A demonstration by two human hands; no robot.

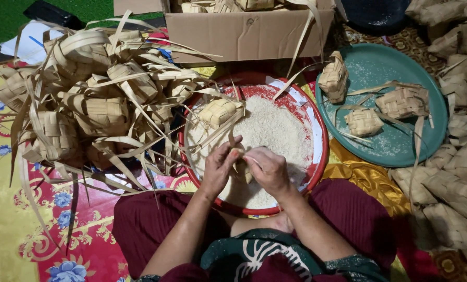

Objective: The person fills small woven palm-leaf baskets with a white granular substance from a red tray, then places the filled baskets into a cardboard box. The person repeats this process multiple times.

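Left hand [219, 166] and right hand [267, 169] grasp one woven pouch [240, 166] between curled fingers. Under them sits a red basin [319, 156] of rice [270, 128], on a floral mat [14, 230].

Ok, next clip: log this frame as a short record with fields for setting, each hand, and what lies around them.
setting: person seated on a patterned floor mat, red basin of white rice in front
left hand: closed on a small woven leaf pouch over the rice
right hand: holding the same pouch
left side: heap of empty woven pouches
right side: teal tray with three pouches
behind: cardboard box
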